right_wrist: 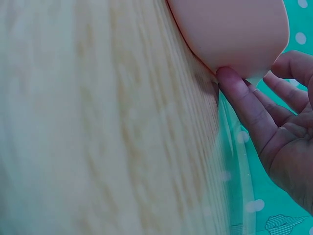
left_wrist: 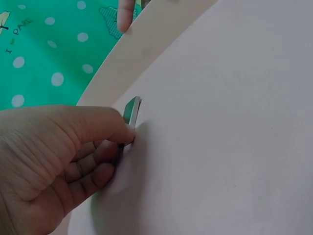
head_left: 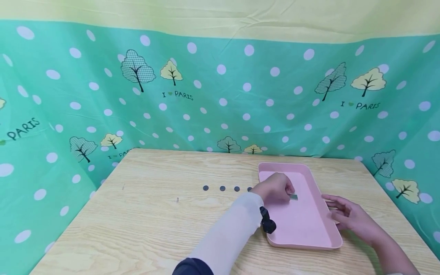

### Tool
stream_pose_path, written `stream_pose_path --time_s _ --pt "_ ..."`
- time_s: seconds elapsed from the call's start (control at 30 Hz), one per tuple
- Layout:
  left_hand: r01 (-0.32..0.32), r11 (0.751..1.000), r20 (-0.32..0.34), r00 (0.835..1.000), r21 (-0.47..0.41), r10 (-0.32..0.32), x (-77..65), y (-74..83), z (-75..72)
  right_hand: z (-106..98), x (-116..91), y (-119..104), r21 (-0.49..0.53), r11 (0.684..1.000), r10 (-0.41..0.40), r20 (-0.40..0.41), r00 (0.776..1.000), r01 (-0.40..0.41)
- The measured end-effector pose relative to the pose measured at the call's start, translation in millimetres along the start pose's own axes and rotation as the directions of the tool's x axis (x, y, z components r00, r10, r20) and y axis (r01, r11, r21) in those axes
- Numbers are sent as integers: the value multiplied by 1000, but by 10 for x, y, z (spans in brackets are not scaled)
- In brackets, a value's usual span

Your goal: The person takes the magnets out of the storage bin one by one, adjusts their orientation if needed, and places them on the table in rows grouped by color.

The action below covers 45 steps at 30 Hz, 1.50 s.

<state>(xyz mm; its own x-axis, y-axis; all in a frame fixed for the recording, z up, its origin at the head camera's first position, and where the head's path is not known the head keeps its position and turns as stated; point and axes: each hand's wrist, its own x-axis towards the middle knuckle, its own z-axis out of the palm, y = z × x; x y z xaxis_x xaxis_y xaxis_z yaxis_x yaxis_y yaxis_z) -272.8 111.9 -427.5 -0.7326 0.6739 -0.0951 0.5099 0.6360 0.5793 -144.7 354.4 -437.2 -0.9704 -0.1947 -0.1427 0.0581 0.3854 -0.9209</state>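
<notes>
My left hand [head_left: 279, 186] reaches into the pink tray [head_left: 306, 229]. Between its thumb and fingers it pinches a small, thin rectangular piece [left_wrist: 132, 111] with a shiny, greenish face, held close to the tray's floor. What exactly the piece is cannot be told. Along the tray's right wall, my right hand [head_left: 355, 217] touches the outside with loosely extended fingers. The right wrist view shows a fingertip [right_wrist: 227, 78] against the tray's lower edge. Left of the tray, several small dark discs [head_left: 222, 188] lie in a row on the table, the nearest partly hidden by my left wrist.
The wood-grain table [head_left: 144, 221] carries the tray on its right half. A green dotted curtain [head_left: 206, 95] with tree prints hangs behind and on both sides. A black strap device [head_left: 267, 221] sits on my left wrist, over a pale sleeve.
</notes>
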Motion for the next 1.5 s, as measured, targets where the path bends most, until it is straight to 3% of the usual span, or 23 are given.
stream_pose_path --time_s 0.2,0.6,0.93,1.17,1.33,1.5 --pt "-6 1000 42 999 26 5 -37 32 -6 -2 -14 -8 -1 1000 -25 0 1000 25" --pt "5 1000 85 996 -13 -4 -71 41 -12 1 -34 -19 -4 1000 -20 -18 1000 20" --pt "-93 995 66 993 -29 95 -55 14 -4 3 -12 0 -2 1000 -20 -8 1000 20" --pt "-107 982 66 991 -153 118 -37 -17 -15 15 -8 3 -2 1000 -28 -16 999 28" --pt "-86 939 83 989 -332 120 -48 -11 -55 22 -12 -7 -6 1000 -28 -20 999 28" --pt "-53 915 98 990 -400 100 -85 36 -132 23 -14 -7 -19 1000 -16 -22 1000 15"
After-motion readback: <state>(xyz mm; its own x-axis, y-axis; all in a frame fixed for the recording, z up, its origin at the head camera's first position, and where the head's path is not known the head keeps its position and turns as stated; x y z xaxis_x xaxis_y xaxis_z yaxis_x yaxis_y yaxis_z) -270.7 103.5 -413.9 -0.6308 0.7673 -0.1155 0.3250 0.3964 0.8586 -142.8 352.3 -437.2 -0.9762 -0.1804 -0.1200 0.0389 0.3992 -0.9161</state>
